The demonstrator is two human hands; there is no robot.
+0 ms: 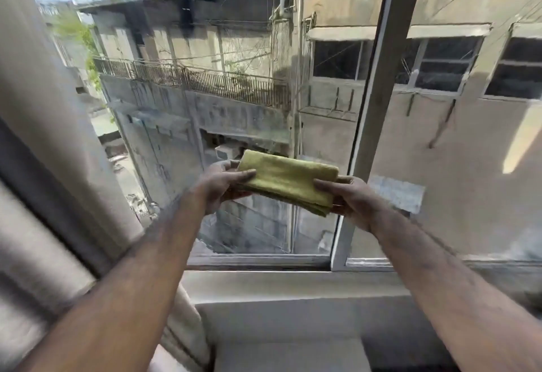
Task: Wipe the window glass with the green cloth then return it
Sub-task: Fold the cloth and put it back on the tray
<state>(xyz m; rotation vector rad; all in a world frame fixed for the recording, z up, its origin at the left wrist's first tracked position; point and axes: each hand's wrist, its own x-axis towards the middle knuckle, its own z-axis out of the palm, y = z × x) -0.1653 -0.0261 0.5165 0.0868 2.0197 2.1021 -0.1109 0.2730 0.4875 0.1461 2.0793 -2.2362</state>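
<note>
A yellow-green cloth (pixel 286 179), folded into a flat rectangle, is held out in front of the window glass (pixel 223 113). My left hand (pixel 223 187) grips its left end with the thumb on top. My right hand (pixel 349 198) grips its right end the same way. The cloth hangs in the air a little short of the pane, above the lower window frame (pixel 258 260). I cannot tell whether it touches the glass.
A grey vertical mullion (pixel 378 102) splits the window, with a second pane (pixel 457 137) to the right. A beige curtain (pixel 50 149) hangs on the left. A pale sill (pixel 293 292) runs below the frame. Old concrete buildings show outside.
</note>
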